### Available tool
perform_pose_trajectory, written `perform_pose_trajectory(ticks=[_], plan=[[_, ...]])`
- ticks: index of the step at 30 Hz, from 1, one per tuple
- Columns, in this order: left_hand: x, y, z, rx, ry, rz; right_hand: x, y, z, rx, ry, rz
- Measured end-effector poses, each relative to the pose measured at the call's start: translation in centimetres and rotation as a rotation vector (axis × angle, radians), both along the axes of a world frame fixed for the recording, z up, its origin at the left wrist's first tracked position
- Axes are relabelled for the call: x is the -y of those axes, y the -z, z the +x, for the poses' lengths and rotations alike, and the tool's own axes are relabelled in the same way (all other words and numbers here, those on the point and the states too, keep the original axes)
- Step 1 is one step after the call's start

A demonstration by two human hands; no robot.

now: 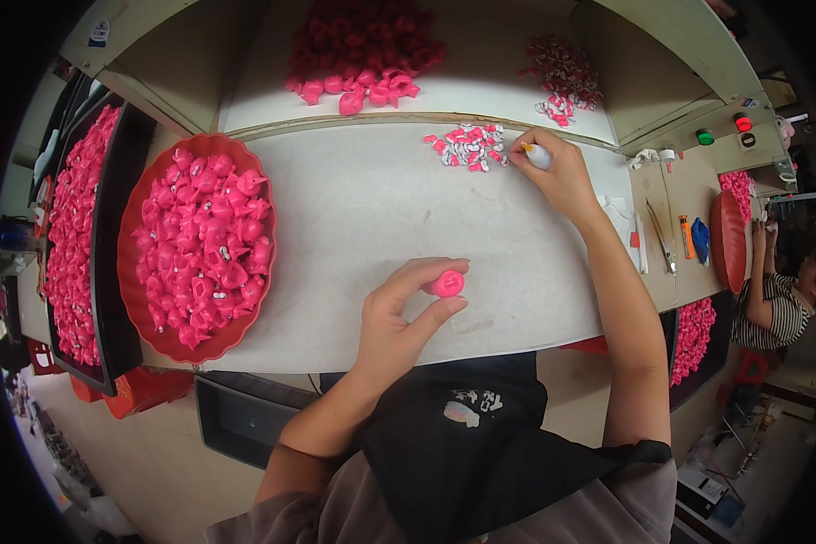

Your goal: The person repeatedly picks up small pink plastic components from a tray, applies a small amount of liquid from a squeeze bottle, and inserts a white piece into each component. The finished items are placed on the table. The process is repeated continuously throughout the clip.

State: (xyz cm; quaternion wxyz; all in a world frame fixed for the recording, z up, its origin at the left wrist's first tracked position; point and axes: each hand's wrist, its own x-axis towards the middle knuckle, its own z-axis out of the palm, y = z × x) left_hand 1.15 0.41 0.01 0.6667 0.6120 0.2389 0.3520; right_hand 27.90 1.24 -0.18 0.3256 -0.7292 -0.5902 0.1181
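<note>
My left hand (401,319) holds a small pink plastic piece (447,285) between thumb and fingers, just above the near part of the white table (363,208). My right hand (556,170) reaches far forward and grips a small white glue bottle (536,156) with an orange tip. That tip sits at the right edge of a little heap of tiny pink-and-white parts (470,147). A round red tray (136,272) full of pink pieces stands to my left.
A black tray (118,227) of pink pieces lies at the far left. More pink pieces (363,45) and small parts (564,77) lie on the back shelf. Tweezers (660,238), a lighter and a red pad (727,240) sit right. Another person (780,304) works at right.
</note>
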Motion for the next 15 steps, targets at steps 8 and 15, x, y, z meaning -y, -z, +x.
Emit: perform_pose_trajectory(ticks=[8,15], plan=[[0.6,0.0,0.3,-0.017,0.011,-0.004,0.1,-0.4,-0.3,0.062,-0.099,-0.004],[0.9,0.1,0.6,-0.046,0.008,0.008,-0.4,-0.8,-1.0,0.171,-0.085,-0.098]])
